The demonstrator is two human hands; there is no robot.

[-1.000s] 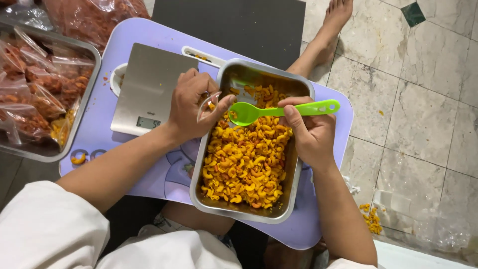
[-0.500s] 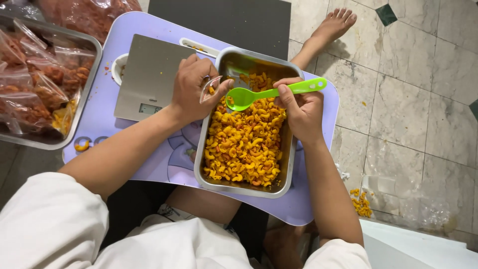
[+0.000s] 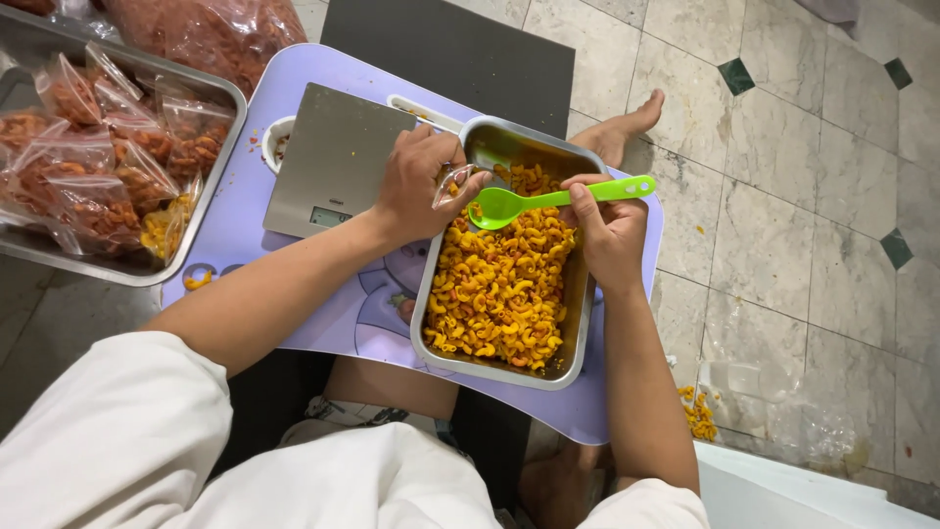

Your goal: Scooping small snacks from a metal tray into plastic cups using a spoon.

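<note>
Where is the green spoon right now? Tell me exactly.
In the head view, the green spoon is in the right hand, over the far end of the metal tray of macaroni, its bowl beside the left hand.

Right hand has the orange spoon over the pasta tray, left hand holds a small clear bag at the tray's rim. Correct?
Not quite: in the head view the spoon is green. Right hand holds it over the pasta tray; left hand holds the clear bag.
</note>
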